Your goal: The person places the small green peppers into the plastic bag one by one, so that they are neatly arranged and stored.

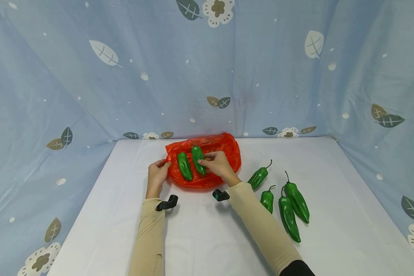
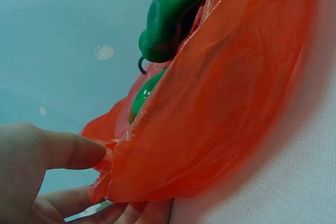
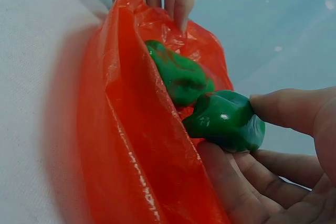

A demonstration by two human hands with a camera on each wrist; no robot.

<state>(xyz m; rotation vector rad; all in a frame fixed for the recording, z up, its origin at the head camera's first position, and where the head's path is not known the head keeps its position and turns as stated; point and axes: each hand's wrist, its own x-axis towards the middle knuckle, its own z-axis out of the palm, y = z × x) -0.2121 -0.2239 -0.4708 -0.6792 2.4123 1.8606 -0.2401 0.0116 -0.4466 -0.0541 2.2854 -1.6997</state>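
red plastic, thin and crinkled, makes up the bag (image 1: 229,149) we have before us at the far side of the white-covered counter (image 1: 193,234), its mouth spread wide. our left hand (image 1: 157,174) pinches the left edge of its rim, thumb above and fingers beneath. our right hand (image 1: 218,165) grips a glossy green pepper (image 1: 197,155) between thumb and fingers, right at the bag's mouth, its stem end pointing away from us. just to the left of it we see a second green pepper (image 1: 185,167) resting inside the bag, and the left wrist view shows the gripped one sitting higher.

four more peppers lie on the counter to the right. the farthest pepper (image 1: 258,177) and the short-looking pepper (image 1: 267,199) are partly covered by our right sleeve (image 1: 262,230). beyond them, the nearest pepper (image 1: 289,220) and the rightmost pepper (image 1: 298,202) lie close side by side, both slanting; whether their bodies touch, we cannot tell.

our left sleeve (image 1: 147,237) is beige too, and behind everything hangs a pale blue curtain (image 1: 179,92) printed with leaves and flowers.
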